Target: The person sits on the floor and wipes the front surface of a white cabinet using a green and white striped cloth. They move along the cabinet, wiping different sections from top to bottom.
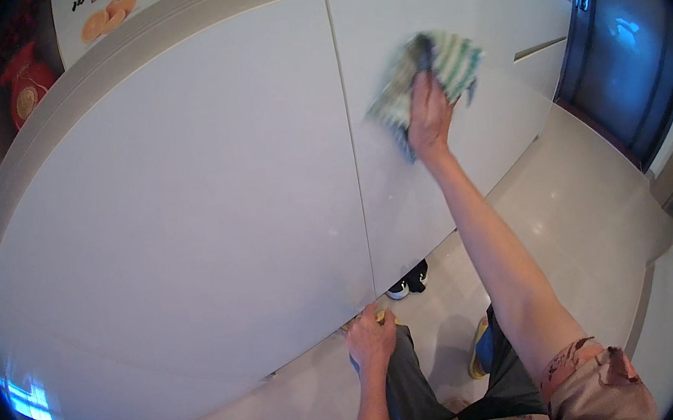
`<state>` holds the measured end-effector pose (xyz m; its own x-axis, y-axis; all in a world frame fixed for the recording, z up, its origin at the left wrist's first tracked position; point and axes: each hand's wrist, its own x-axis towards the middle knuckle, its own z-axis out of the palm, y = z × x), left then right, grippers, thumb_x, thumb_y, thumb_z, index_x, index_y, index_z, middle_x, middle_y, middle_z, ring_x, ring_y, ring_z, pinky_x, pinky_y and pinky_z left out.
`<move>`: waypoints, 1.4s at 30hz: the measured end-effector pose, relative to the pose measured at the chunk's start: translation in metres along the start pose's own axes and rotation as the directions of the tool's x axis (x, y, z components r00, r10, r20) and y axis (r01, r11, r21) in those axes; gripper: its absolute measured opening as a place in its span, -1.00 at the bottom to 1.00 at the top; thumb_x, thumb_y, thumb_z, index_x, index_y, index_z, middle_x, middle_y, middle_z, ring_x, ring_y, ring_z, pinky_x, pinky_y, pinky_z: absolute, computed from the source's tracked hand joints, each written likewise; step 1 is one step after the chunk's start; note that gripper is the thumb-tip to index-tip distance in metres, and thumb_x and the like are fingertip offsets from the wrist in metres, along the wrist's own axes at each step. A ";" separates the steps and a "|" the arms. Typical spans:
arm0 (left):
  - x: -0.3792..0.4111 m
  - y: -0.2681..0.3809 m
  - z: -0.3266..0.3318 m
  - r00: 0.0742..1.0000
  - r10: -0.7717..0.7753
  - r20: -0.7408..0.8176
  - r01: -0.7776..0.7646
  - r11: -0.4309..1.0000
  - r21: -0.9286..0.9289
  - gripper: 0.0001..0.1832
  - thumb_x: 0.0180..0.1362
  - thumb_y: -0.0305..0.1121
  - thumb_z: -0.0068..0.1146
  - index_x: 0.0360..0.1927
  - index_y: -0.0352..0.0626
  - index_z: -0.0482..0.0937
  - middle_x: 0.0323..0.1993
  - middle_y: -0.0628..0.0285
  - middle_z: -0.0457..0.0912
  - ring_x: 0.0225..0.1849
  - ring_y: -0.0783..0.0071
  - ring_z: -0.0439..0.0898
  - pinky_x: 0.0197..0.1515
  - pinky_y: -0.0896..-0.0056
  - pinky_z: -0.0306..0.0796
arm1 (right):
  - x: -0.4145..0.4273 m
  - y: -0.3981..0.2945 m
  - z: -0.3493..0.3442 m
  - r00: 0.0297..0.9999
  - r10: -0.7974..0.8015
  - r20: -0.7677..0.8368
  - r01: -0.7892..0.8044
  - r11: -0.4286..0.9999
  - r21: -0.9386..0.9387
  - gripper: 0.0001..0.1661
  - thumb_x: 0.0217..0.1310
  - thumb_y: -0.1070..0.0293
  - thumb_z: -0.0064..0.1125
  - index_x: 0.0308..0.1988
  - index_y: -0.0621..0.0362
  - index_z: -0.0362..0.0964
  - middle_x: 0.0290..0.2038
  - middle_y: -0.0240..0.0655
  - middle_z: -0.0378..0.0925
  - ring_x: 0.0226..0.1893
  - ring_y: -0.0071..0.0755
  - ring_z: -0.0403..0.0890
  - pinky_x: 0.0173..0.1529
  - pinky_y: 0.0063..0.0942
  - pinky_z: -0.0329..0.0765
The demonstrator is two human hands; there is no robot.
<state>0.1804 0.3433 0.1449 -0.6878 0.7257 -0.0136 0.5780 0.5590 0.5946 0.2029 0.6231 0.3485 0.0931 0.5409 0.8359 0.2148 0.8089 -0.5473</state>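
Note:
My right hand (430, 113) presses a green-and-white striped cloth (460, 62) against the right white cabinet door (398, 203). The cloth is blurred, spreads out around my fingers and has a dark patch near its top. My left hand (371, 338) is low, at the bottom edge of the left white cabinet door (187, 214), close to the gap between the two doors. Its fingers are bent, and whether they grip the edge is not clear.
Black-and-white shoes (407, 283) stand under the cabinet. A red pouch-like ornament (30, 89) and a picture of oranges (109, 18) are above at left. A dark door (623, 46) stands at right. My feet are on the glossy tiled floor (536, 212).

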 end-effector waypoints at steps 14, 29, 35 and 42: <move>0.001 -0.005 0.000 0.999 0.041 0.015 -0.042 0.997 0.057 -0.62 0.04 -0.07 0.09 -0.15 -0.07 0.55 -0.25 0.02 0.63 -0.22 0.03 0.60 -0.17 0.05 0.45 | -0.076 -0.189 0.058 0.842 -0.531 0.096 0.504 0.837 0.215 -0.49 0.16 0.13 -0.08 0.13 -0.10 0.31 0.17 -0.24 0.31 0.27 -0.11 0.19 0.38 0.14 -0.20; -0.001 0.008 -0.006 0.999 -0.003 0.041 0.003 1.000 -0.005 -0.62 0.05 -0.08 0.10 -0.13 -0.07 0.59 -0.25 0.14 0.65 -0.17 0.09 0.60 -0.11 0.12 0.43 | 0.046 -0.070 0.001 0.827 -0.561 -0.003 0.543 0.802 -0.249 -0.46 0.04 0.12 0.04 0.06 -0.01 0.36 0.19 -0.10 0.21 0.21 0.08 0.16 0.29 0.11 -0.01; 0.000 0.005 -0.003 1.000 0.008 0.025 -0.008 1.000 0.009 -0.64 0.02 -0.10 0.11 -0.15 -0.07 0.60 -0.32 0.16 0.67 -0.22 0.13 0.62 -0.13 0.14 0.45 | 0.078 0.009 -0.013 0.969 -0.001 -0.246 0.017 0.998 0.063 -0.35 0.21 0.08 -0.14 0.22 0.17 0.13 0.27 -0.04 0.08 0.30 0.07 0.01 0.37 0.02 -0.24; 0.001 0.000 0.003 1.000 0.019 -0.019 -0.019 1.000 0.022 -0.63 0.02 -0.09 0.11 -0.15 -0.06 0.61 -0.33 0.15 0.67 -0.22 0.13 0.62 -0.13 0.14 0.45 | 0.047 -0.056 0.028 0.904 -0.301 -0.304 0.266 0.952 -0.151 -0.41 0.28 0.08 -0.26 0.24 0.04 0.06 0.27 -0.20 0.11 0.33 -0.16 0.02 0.39 -0.05 -0.23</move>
<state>0.1815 0.3451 0.1427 -0.6850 0.7284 0.0131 0.6002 0.5540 0.5769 0.1677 0.6099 0.4175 0.3149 0.1752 0.9328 0.3760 0.8794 -0.2921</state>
